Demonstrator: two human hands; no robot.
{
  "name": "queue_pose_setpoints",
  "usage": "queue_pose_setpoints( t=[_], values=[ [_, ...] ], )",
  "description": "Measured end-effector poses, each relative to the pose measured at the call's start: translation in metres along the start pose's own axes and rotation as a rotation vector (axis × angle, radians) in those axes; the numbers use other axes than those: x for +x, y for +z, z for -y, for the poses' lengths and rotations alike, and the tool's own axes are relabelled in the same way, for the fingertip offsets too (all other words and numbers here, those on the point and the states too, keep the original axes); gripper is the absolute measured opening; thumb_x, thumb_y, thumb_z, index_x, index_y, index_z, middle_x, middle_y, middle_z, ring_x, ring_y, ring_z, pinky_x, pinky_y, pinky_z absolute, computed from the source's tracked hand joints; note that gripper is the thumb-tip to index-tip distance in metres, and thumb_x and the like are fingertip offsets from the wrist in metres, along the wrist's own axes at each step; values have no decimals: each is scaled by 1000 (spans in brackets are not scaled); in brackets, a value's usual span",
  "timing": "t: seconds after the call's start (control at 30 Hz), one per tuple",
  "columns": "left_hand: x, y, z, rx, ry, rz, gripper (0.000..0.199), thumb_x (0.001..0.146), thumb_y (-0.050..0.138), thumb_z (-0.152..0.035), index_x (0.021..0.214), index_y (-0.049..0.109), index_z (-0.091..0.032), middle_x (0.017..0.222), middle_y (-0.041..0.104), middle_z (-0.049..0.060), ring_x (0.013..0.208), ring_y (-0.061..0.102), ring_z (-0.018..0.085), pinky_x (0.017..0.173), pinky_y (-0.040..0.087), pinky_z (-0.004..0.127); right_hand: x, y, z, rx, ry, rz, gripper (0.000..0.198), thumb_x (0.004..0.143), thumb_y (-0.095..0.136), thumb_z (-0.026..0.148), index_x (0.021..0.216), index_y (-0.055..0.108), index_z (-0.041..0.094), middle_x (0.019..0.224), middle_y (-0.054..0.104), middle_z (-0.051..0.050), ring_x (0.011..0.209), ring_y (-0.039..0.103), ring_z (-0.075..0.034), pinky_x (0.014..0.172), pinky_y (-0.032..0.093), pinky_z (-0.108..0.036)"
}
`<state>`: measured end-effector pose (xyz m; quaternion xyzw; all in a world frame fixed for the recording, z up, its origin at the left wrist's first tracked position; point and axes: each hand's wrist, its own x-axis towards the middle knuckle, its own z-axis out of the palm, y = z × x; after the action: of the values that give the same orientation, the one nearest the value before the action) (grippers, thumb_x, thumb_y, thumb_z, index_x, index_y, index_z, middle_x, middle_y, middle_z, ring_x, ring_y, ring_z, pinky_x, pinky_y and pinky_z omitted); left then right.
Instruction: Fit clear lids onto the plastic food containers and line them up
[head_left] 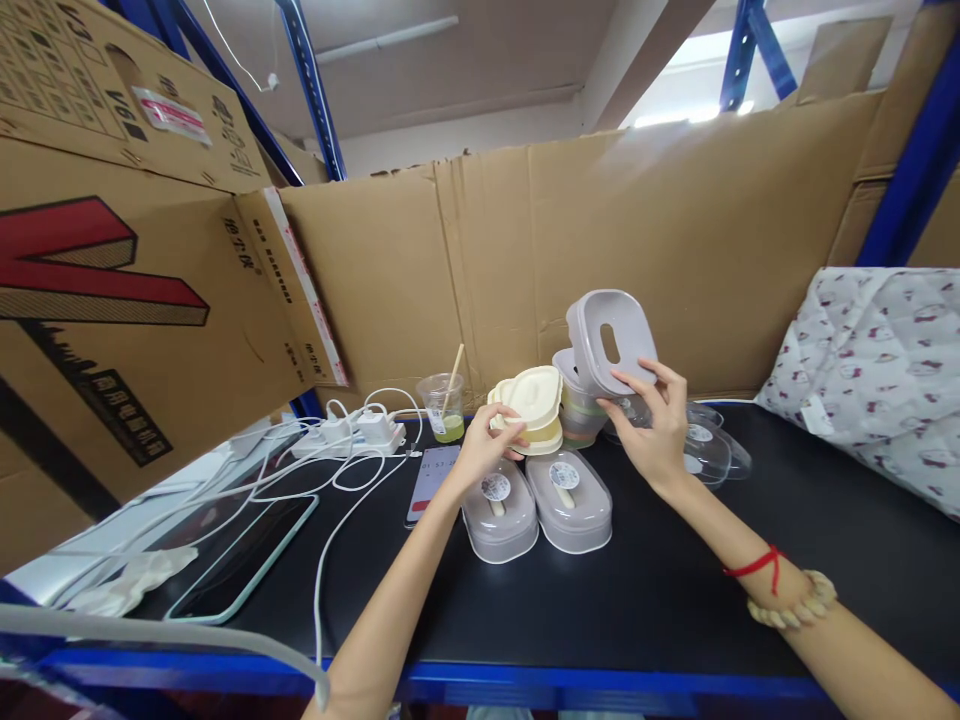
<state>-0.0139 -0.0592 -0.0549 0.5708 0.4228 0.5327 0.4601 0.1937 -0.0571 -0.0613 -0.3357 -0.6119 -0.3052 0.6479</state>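
Note:
My right hand [651, 415] pinches the lower edge of a pale grey plastic box part [615, 335] with an oval hole in its middle, raised and tilted. A stack of similar plastic parts [581, 410] stands just behind it. My left hand [489, 440] has its fingers curled at the near left edge of cream plastic trays [534, 397], stacked on one another. Below my hands, two grey plastic boxes with clear lids sit side by side, the left box [501, 525] and the right box [574, 510]. Each has a round white sticker.
Clear plastic lids [705, 450] lie to the right. A plastic cup [442, 405] with a straw, a lit phone [431, 485], a power strip [360, 435] with white cables and another phone [244, 560] are on the left. A large cardboard box [142, 300] stands left; a patterned quilted cloth [870, 370] is right.

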Motion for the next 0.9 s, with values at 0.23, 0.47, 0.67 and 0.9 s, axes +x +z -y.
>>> queue_pose_setpoints(
  t=[0.23, 0.47, 0.67, 0.9],
  values=[
    [0, -2, -1, 16, -88, 126, 23, 74, 66, -19, 81, 44, -15, 71, 52, -3, 58, 64, 11, 53, 52, 20, -1, -1, 0, 4, 6, -16, 23, 85, 60, 37, 103, 64, 23, 111, 53, -9, 101, 56, -22, 84, 51, -41],
    [7, -5, 17, 156, 126, 33, 13, 72, 63, -18, 75, 51, -15, 77, 50, -1, 72, 55, 9, 71, 47, 22, -2, -2, 2, 11, 123, 49, 27, 86, 56, 43, 101, 65, 22, 112, 51, -10, 105, 55, -23, 84, 53, -41],
    [7, -4, 12, 92, 191, 27, 21, 68, 66, -26, 72, 48, -16, 73, 52, -3, 65, 50, 8, 67, 41, 21, -5, -1, 3, 12, 164, 106, 30, 85, 56, 46, 100, 66, 23, 112, 51, -10, 104, 56, -23, 79, 55, -40],
    [1, 3, 1, -97, 229, -13, 37, 55, 76, -37, 69, 49, -16, 78, 57, 1, 77, 57, 13, 72, 44, 24, -8, 1, 4, 79, 207, 107, 31, 84, 57, 48, 101, 65, 23, 111, 52, -10, 104, 55, -22, 79, 54, -39]
  ],
)
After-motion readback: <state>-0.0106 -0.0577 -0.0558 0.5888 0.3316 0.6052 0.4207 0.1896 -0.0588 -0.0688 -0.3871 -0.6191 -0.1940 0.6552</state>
